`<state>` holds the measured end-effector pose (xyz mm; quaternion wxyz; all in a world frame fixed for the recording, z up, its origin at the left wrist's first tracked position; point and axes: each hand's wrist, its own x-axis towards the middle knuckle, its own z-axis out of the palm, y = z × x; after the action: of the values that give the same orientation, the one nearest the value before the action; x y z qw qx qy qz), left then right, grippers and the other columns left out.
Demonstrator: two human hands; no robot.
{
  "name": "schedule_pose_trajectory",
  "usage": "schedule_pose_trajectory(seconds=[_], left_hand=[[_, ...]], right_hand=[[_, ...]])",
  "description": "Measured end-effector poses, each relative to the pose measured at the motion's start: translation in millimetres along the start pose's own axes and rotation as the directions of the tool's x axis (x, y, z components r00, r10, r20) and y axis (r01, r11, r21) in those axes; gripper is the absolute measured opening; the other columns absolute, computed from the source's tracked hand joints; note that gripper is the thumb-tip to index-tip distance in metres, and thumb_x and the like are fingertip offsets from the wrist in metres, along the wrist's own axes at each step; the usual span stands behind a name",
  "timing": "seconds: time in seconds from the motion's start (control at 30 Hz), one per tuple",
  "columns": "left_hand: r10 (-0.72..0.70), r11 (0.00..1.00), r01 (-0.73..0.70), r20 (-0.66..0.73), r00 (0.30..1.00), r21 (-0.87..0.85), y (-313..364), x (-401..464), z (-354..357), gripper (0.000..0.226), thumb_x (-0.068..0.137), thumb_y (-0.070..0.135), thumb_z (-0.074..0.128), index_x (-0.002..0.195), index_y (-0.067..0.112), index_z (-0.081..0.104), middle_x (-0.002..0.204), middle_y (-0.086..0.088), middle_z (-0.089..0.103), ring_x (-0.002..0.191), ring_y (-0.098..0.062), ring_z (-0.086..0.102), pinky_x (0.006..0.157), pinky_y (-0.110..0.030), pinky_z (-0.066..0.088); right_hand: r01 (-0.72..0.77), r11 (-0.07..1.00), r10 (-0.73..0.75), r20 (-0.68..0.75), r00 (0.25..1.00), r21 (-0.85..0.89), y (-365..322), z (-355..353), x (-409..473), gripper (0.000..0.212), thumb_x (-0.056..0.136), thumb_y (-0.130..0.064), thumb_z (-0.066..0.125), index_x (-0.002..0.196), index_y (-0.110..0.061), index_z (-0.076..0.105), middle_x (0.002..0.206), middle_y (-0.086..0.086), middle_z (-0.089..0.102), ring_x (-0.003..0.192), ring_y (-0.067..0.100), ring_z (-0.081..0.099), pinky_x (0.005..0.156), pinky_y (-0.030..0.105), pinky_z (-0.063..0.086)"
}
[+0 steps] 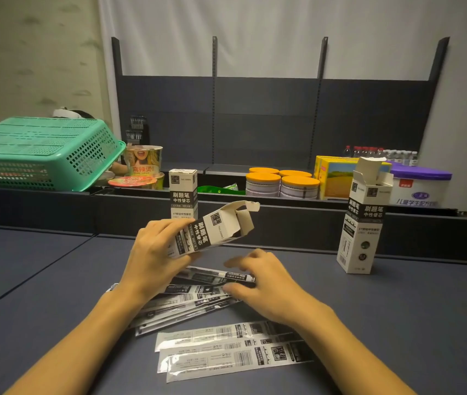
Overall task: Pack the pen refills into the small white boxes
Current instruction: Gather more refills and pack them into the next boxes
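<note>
We list first the dark table (397, 323), its bare top running under everything near us, and behind it a dark shelf (266, 109) with slotted uprights. On the ledge at far left we note an upturned green basket (41, 151); further right, two noodle cups (142, 163), four orange-lidded tins (282, 181), a yellow carton (337, 178), a purple-lidded tub (420, 183) and a row of bottles (380, 152) behind them. Of small white boxes we count three: one closed and upright (183, 192) beyond the hands, one upright at right (362, 220) with its top flaps open, well apart from both hands, and a held box (212, 230), tilted with its open flaps pointing up and right. Our left hand (155, 252) grips that box around its lower end, fingers curled over it, above the table. Our right hand (263, 280) lies just below and right of the box, fingers bent down onto a heap of refill packs (198, 295); it is blurred, and we cannot tell whether it pinches a pack or only touches. The heap lies flat between the two wrists. Nearer us, a second group of packs (226, 352) lies flat, partly under the right forearm, touched by neither hand.
</note>
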<state>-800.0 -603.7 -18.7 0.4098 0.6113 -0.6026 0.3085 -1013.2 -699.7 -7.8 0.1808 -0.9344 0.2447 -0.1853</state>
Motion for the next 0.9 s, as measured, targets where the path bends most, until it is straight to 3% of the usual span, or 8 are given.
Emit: schedule_pose_trajectory(seconds=[0.07, 0.17, 0.4, 0.5, 0.57, 0.67, 0.73, 0.9], left_hand=[[-0.007, 1.000, 0.007, 0.007, 1.000, -0.016, 0, 0, 0, 0.069, 0.061, 0.027, 0.087, 0.123, 0.017, 0.058, 0.113, -0.003, 0.065, 0.103, -0.019, 0.054, 0.082, -0.036, 0.042], [-0.013, 1.000, 0.013, 0.016, 1.000, -0.026, -1, -1, -1, 0.069, 0.062, 0.028, 0.087, 0.124, 0.019, 0.058, 0.115, -0.001, 0.065, 0.104, -0.018, 0.054, 0.083, -0.036, 0.042], [-0.019, 1.000, 0.020, 0.037, 0.999, -0.015, -1, 1, -2, 0.069, 0.062, 0.030, 0.086, 0.124, 0.016, 0.059, 0.113, -0.003, 0.065, 0.104, -0.016, 0.052, 0.083, -0.035, 0.041], [-0.027, 1.000, 0.027, 0.045, 0.999, -0.007, 1, 2, -5, 0.066, 0.065, 0.040, 0.078, 0.123, 0.014, 0.060, 0.112, -0.003, 0.066, 0.103, -0.016, 0.053, 0.082, -0.033, 0.040], [-0.033, 0.999, 0.034, 0.044, 0.998, -0.018, 3, 2, -7, 0.066, 0.066, 0.046, 0.072, 0.122, 0.013, 0.061, 0.112, -0.004, 0.066, 0.103, -0.015, 0.053, 0.083, -0.031, 0.040], [-0.033, 0.999, 0.034, 0.035, 0.999, -0.027, 3, 3, -8, 0.067, 0.068, 0.049, 0.077, 0.122, 0.012, 0.061, 0.111, -0.005, 0.066, 0.102, -0.013, 0.051, 0.082, -0.025, 0.037], [-0.035, 0.999, 0.036, 0.035, 0.999, -0.024, 3, 3, -7, 0.067, 0.068, 0.049, 0.075, 0.123, 0.014, 0.060, 0.112, -0.004, 0.066, 0.102, -0.013, 0.051, 0.082, -0.030, 0.040], [-0.051, 0.998, 0.052, 0.021, 0.998, -0.047, 3, 3, -8, 0.067, 0.070, 0.055, 0.067, 0.124, 0.017, 0.057, 0.112, -0.003, 0.066, 0.100, -0.012, 0.052, 0.078, -0.040, 0.048]], right_hand=[[0.024, 0.990, -0.014, 0.072, 0.997, -0.136, 1, 7, 0, 0.048, 0.093, -0.055, 0.050, 0.137, -0.037, 0.046, 0.129, 0.000, 0.043, 0.122, 0.019, 0.032, 0.103, 0.038, 0.033], [0.028, 0.977, -0.011, 0.080, 0.997, -0.210, 2, 8, 0, 0.042, 0.095, -0.054, 0.046, 0.131, -0.036, 0.054, 0.128, -0.001, 0.042, 0.120, 0.021, 0.029, 0.095, 0.038, 0.026], [0.024, 0.995, -0.028, -0.048, 0.998, -0.097, 7, -4, 1, 0.016, 0.093, -0.040, 0.054, 0.099, -0.034, 0.067, 0.117, -0.008, 0.050, 0.115, 0.013, 0.038, 0.092, 0.034, 0.025], [0.017, 0.995, 0.002, -0.198, 0.980, 0.095, 8, -17, 2, 0.003, 0.086, -0.029, 0.064, 0.082, -0.028, 0.064, 0.099, -0.005, 0.061, 0.095, 0.010, 0.054, 0.086, 0.028, 0.043], [0.019, 0.922, 0.095, -0.273, 0.957, 0.388, 7, -28, 2, 0.009, 0.085, -0.020, 0.069, 0.076, -0.021, 0.066, 0.080, 0.001, 0.065, 0.072, 0.010, 0.058, 0.066, 0.025, 0.047], [0.100, 0.649, 0.215, -0.308, 0.927, 0.754, 5, -44, -1, 0.009, 0.092, -0.009, 0.062, 0.083, -0.007, 0.060, 0.073, 0.012, 0.066, 0.058, 0.018, 0.063, 0.045, 0.024, 0.047], [0.183, 0.527, 0.276, -0.370, 0.887, 0.830, 3, -54, -4, 0.010, 0.094, -0.008, 0.057, 0.085, -0.006, 0.054, 0.070, 0.012, 0.067, 0.051, 0.020, 0.064, 0.041, 0.024, 0.047], [0.339, 0.432, 0.427, -0.521, 0.740, 0.836, 4, -69, -8, 0.009, 0.098, -0.018, 0.053, 0.093, -0.010, 0.051, 0.063, 0.008, 0.067, 0.045, 0.017, 0.064, 0.038, 0.023, 0.049]])
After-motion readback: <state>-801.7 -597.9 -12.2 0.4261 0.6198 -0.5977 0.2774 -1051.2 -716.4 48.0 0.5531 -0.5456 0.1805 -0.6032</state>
